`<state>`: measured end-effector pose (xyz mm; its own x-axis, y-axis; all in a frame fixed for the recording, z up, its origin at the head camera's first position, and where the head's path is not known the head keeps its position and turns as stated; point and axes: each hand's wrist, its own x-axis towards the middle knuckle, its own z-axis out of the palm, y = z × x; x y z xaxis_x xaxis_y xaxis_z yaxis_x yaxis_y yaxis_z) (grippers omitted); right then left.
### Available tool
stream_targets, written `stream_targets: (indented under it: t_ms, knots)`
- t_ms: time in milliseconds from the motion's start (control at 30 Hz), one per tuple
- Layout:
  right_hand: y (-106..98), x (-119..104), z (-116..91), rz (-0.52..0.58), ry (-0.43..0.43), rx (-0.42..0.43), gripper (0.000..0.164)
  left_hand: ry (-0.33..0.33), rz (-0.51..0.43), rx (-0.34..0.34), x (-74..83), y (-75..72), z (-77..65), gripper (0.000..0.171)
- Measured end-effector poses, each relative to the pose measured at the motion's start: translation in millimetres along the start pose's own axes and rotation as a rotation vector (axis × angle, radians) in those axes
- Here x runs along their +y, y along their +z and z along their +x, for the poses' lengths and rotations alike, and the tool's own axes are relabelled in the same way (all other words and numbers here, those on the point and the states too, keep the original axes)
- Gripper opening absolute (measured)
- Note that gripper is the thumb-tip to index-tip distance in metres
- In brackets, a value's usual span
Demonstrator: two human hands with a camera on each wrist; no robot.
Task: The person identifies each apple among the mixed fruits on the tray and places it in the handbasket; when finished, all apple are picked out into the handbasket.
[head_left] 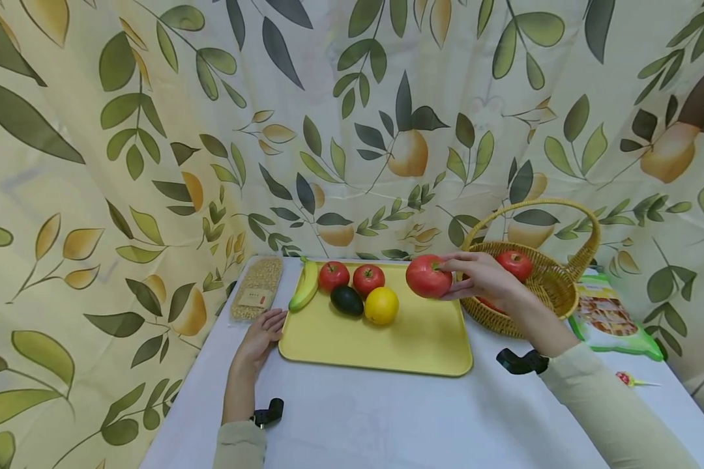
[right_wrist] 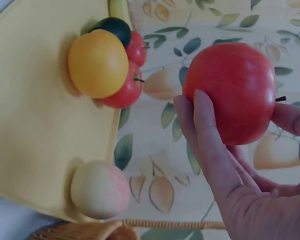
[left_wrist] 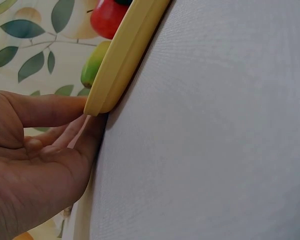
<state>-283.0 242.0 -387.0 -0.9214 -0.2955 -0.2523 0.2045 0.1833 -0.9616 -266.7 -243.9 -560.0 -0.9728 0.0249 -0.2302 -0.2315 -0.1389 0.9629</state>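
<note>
In the head view my right hand (head_left: 481, 277) holds a red apple (head_left: 428, 276) above the right side of a yellow tray (head_left: 328, 348). The right wrist view shows the fingers and thumb around the apple (right_wrist: 232, 92), its stem toward the thumb. My left hand (head_left: 263, 335) is at the tray's left edge; in the left wrist view its fingers and thumb meet the tray rim (left_wrist: 121, 65). On the tray lie a banana (head_left: 305, 286), two red apples (head_left: 333, 277), a dark avocado (head_left: 347, 300) and a yellow round fruit (head_left: 382, 306). A pale pink peach (right_wrist: 100, 190) shows in the right wrist view.
A wicker basket (head_left: 554, 293) with a tall handle stands right of the tray, holding red apples (head_left: 514, 264). Beside it are a green-edged food bag (head_left: 610, 312) and a small lollipop (head_left: 626, 379). A bag of grains (head_left: 258, 286) lies left of the tray. A patterned curtain hangs behind.
</note>
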Motion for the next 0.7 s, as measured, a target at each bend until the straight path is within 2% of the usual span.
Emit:
stream_targets:
  t_ms: [367,533,700]
  knots:
    - [-23.0,-1.0,-8.2,0.033,0.017,0.011,0.067,0.006,-0.014,0.006,-2.2,1.0,1.9,0.069]
    - [-34.3,-0.3,-12.1,-0.004,-0.006,0.048,0.066,0.01,-0.026,0.004,-3.2,0.7,3.3,0.07]
    - [-46.9,0.3,-14.2,-0.021,-0.009,0.045,0.065,0.014,-0.014,0.007,-3.1,0.1,2.3,0.07]
